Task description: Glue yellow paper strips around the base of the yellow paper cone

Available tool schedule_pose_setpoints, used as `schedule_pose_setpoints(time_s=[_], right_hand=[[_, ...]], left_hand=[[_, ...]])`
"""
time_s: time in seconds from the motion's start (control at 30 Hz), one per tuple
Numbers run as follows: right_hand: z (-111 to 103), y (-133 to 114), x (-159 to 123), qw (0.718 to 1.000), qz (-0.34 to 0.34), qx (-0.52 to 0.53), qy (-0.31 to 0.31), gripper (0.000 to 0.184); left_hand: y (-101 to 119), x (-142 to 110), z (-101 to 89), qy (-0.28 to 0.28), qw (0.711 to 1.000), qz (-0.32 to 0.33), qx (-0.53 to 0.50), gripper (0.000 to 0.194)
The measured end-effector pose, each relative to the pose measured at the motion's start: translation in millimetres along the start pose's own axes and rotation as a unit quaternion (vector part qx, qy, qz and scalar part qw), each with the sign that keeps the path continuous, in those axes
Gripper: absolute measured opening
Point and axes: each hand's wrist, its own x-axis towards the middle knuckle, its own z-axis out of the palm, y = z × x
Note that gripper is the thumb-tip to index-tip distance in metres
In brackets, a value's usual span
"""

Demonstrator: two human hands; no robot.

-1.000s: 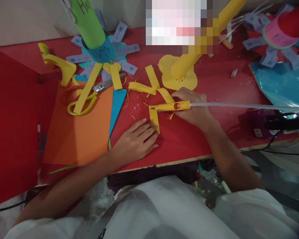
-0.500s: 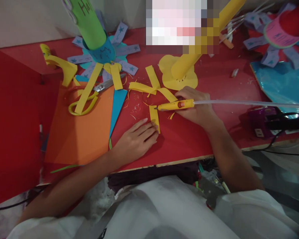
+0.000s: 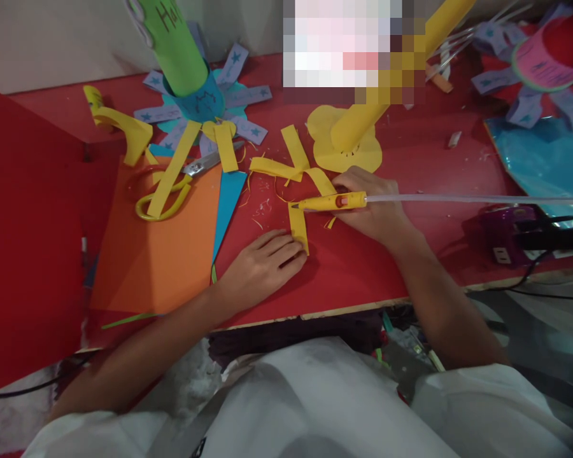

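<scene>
My right hand (image 3: pixel 367 203) is closed round a yellow glue gun (image 3: pixel 332 201), with a long clear glue stick (image 3: pixel 439 198) reaching out of its back to the right. The gun's nozzle is over the upper end of a short yellow paper strip (image 3: pixel 298 224); I cannot tell whether it touches. My left hand (image 3: pixel 265 267) lies flat on the table, fingers stretched out, fingertips on the strip's lower end. Its thumb is hidden. Just beyond the hands lie more yellow strips (image 3: pixel 275 168) and a yellow paper flower (image 3: pixel 321 143) with a tall yellow tube (image 3: pixel 358 121).
Scissors (image 3: pixel 169 197) lie on orange paper (image 3: pixel 157 267) at left. Behind them stands a green tube (image 3: pixel 181 57) in a blue ring. At right are a pink ring craft (image 3: pixel 537 60), a blue glossy sheet (image 3: pixel 549 156) and a purple socket box (image 3: pixel 499 235) with a cord.
The glue gun's nozzle has moved slightly left across the upper end of the strip. The left hand keeps its place on the strip. The whole view has shifted a little.
</scene>
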Motion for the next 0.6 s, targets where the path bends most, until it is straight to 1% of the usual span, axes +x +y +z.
schedule_pose_setpoints(time_s=[0.17, 0.4, 0.5, 0.6], right_hand=[[-3.3, 2.8, -0.7, 1.000, -0.002, -0.026, 0.002, 0.015], [-0.9, -0.5, -1.2, 1.000, -0.017, -0.021, 0.010, 0.017], [0.5, 0.7, -0.6, 0.999, -0.007, -0.023, 0.039, 0.019], [-0.3, 5.7, -0.8, 0.997, 0.006, 0.001, 0.082, 0.021]], left_hand=[[-0.2, 3.4, 0.2, 0.000, 1.000, 0.000, 0.003, 0.019], [-1.1, 2.2, -1.6, 0.023, 0.998, 0.034, 0.040, 0.024], [-1.3, 2.4, -2.1, 0.032, 0.997, 0.039, 0.062, 0.028], [1.0, 4.8, 0.2, 0.032, 0.997, 0.032, 0.066, 0.026]])
